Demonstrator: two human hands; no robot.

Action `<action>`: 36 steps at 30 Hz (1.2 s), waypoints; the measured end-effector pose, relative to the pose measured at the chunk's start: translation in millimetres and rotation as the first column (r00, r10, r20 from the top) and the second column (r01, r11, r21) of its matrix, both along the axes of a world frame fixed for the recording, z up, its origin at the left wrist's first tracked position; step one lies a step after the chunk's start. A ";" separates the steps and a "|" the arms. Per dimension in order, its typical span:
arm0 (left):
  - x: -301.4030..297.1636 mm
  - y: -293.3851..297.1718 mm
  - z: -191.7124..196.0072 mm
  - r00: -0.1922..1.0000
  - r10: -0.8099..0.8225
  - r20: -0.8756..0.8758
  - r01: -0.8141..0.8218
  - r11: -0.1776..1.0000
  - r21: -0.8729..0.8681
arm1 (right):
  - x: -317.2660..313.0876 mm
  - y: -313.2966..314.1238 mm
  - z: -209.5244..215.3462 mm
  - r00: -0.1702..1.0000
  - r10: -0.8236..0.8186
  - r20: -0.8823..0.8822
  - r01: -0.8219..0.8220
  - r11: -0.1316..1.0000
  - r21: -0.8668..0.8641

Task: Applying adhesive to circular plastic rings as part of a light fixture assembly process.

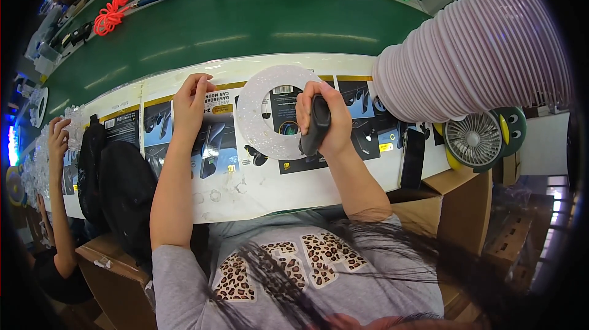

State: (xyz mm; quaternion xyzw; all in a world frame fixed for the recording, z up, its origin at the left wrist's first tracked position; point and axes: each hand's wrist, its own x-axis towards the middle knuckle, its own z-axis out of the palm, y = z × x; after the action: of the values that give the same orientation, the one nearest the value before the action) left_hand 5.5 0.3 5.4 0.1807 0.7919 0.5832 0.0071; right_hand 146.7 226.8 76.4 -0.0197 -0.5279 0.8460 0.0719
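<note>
A flat white speckled ring [252,112] lies on the printed sheet [230,198] in front of me. My right hand [334,115] is closed around a black hand tool [316,126] with a rounded body, held over the ring's right side. The tool's working end and its exact kind are hidden by the grip and the angle. To the left of the ring, my left hand [193,104] rests over the sheet, fingers loosely bent and slightly apart. It holds nothing that I can see.
Stacked pale rings [454,54] lean at the right beside a small fan [473,138] and a dark phone [412,158]. A black bag [126,173] lies left, near another person's hand [58,138]. A red coiled hose [116,8] hangs over the green bench [245,23].
</note>
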 end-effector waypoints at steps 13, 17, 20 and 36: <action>-1.0 1.4 -1.6 1.000 0.010 -0.010 -0.010 1.000 -0.008 | -3.7 21.6 6.6 0.998 -0.043 -0.043 0.033 0.979 -0.199; 1.4 -0.5 0.2 1.000 0.012 0.008 -0.012 1.000 -0.003 | -2.0 51.0 8.4 0.995 -0.038 -0.091 0.004 0.935 -0.354; 2.4 0.4 0.8 1.000 0.025 0.003 -0.025 0.999 0.030 | 0.3 66.3 8.6 0.985 -0.157 -0.075 0.109 0.891 -0.440; 1.6 1.9 1.9 0.999 0.029 -0.015 -0.029 0.999 0.014 | -8.6 67.0 -0.4 0.954 -0.281 -0.104 0.271 0.957 -0.102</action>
State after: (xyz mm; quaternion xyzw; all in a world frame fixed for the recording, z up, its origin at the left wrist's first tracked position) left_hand 7.1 2.3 7.2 0.1739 0.7904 0.5873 -0.0087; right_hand 138.1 293.8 76.1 -0.0468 -0.4775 0.8495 0.2194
